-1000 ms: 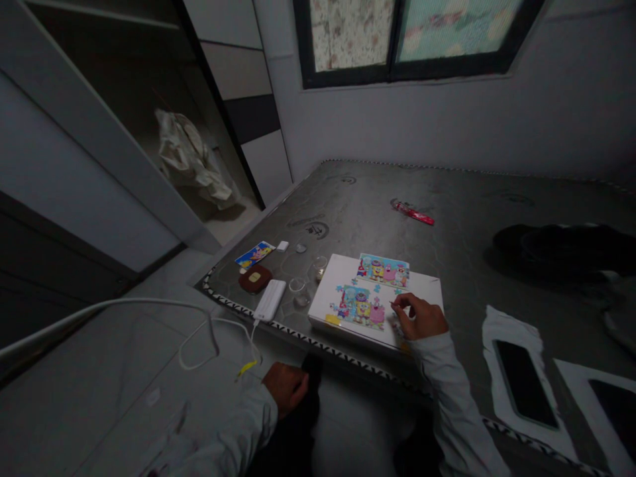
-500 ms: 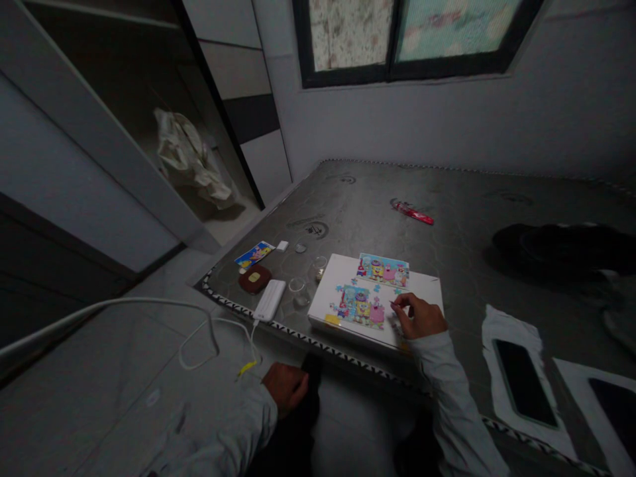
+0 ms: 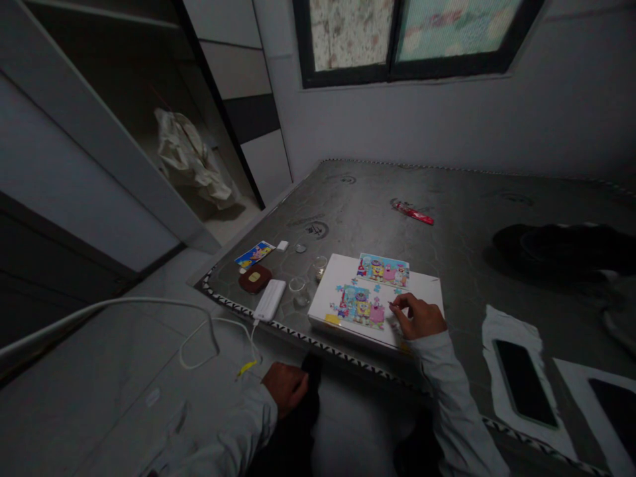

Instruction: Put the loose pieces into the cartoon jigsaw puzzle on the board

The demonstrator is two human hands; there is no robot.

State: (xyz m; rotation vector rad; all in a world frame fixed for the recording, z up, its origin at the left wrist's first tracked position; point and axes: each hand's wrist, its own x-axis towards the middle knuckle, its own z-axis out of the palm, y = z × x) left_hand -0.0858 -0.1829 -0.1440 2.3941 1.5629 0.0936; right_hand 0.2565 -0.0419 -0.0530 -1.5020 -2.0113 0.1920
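My right hand (image 3: 420, 317) is over the right part of a white box (image 3: 328, 285), thumb and forefinger pinched on a small puzzle piece (image 3: 391, 305). Just left of the fingertips lies a partly joined cartoon jigsaw puzzle (image 3: 362, 308) on the box lid. Loose blue puzzle pieces (image 3: 376, 289) are scattered along its upper edge. Behind them rests a picture card (image 3: 383, 270) with the same kind of cartoon figures. My left hand (image 3: 286, 388) is lowered by my leg, below the table edge, its fingers curled together with nothing visible in them.
Left of the box stand two small clear cups (image 3: 299, 291), a white power bank (image 3: 270, 300) with a cable, a brown case (image 3: 255, 279) and a blue card (image 3: 255, 253). A red packet (image 3: 413, 212) lies farther back. At right is a phone (image 3: 525, 383) on white paper.
My right fingertips have shifted very slightly left toward the joined puzzle, still pinching the piece. My left hand stays in place.
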